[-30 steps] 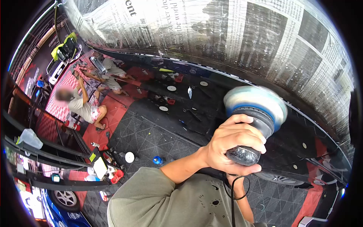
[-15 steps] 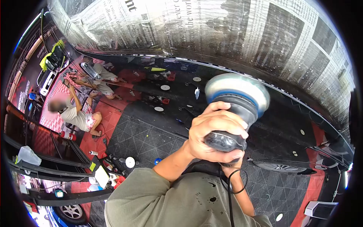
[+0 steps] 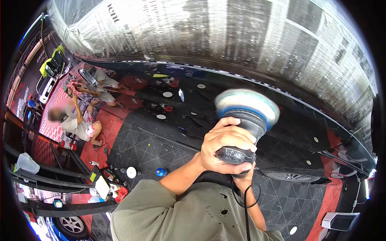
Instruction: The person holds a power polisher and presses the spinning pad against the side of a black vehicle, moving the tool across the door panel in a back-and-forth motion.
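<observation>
From my distant seat I had the left hand (image 3: 227,145) palm down over the black polisher (image 3: 245,124), its arm reaching in from the left of the view, elbow bent and wrist raised. Its fingers were clenched across the tool's body, their tips pointing right, and the thumb wrapped round the near side, close to my grey-green shirt (image 3: 173,215). The right hand (image 3: 243,181) sat lower, at the near end of the tool, with its forearm rising steeply from the lower right. The polisher and the left hand hid most of its fingers, so I could not tell how tightly they were closed. The polisher was tilted, its round pad (image 3: 246,105) up and away from me, in front of the glossy dark car panel (image 3: 193,104). The pad was pale with a blue band and blurred, and its working face was turned from my view, so I could not make out the contact. A black cord (image 3: 246,213) looped beside the right forearm and hung down over the shirt. Above the panel's upper edge, newspaper sheets (image 3: 225,32) lay under wet clear film. Patterned dark floor tiles (image 3: 144,144) spread below the panel, bearing a small blue bottle (image 3: 161,172) and a white disc (image 3: 131,172), both left of the left forearm. Farther left, another person (image 3: 80,120) squatted on red flooring with raised arms, well apart from my hands.
</observation>
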Demonstrator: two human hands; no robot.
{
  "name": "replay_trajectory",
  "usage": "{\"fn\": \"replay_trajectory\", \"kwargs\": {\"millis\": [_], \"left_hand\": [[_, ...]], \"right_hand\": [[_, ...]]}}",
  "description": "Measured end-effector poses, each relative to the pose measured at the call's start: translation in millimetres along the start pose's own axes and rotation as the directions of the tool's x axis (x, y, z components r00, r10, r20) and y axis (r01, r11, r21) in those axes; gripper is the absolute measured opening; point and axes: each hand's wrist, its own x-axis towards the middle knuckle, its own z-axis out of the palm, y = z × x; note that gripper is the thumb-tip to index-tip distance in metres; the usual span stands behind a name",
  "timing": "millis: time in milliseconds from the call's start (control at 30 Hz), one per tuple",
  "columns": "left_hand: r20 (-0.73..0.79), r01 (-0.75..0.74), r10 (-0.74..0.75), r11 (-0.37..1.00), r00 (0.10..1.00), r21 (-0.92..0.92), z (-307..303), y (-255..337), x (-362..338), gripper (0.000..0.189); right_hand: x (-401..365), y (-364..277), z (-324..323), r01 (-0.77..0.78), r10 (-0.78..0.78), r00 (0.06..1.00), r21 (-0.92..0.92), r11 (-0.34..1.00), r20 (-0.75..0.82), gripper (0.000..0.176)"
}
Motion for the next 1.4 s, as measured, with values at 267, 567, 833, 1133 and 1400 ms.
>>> {"fn": "replay_trajectory", "kwargs": {"millis": [267,567,833,1133,1400], "left_hand": [[0.004,-0.021,0.021,1.000,1.000,-0.006,56,0,8,0.050],[0.022,-0.011,0.012,0.999,1.000,-0.035,117,3,16,0.049],[0.025,-0.023,0.024,0.998,0.999,-0.054,185,7,32,0.052],[0.065,-0.019,0.022,0.999,0.998,-0.042,252,14,49,0.048],[0.099,-0.026,0.027,1.000,0.995,-0.012,291,17,60,0.041]], "right_hand": [[0,31,-55,0.021,-0.024,0.998,0.046,0.999,0.055,0.088],[-10,77,-108,0.025,-0.031,0.996,0.072,0.997,0.079,0.090],[-11,68,-166,-0.049,0.049,0.999,0.066,0.997,0.003,0.095],[8,39,-221,-0.199,0.197,0.980,0.080,0.977,0.022,0.058],[4,53,-227,-0.155,0.155,0.988,0.105,0.982,0.015,0.056]]}}
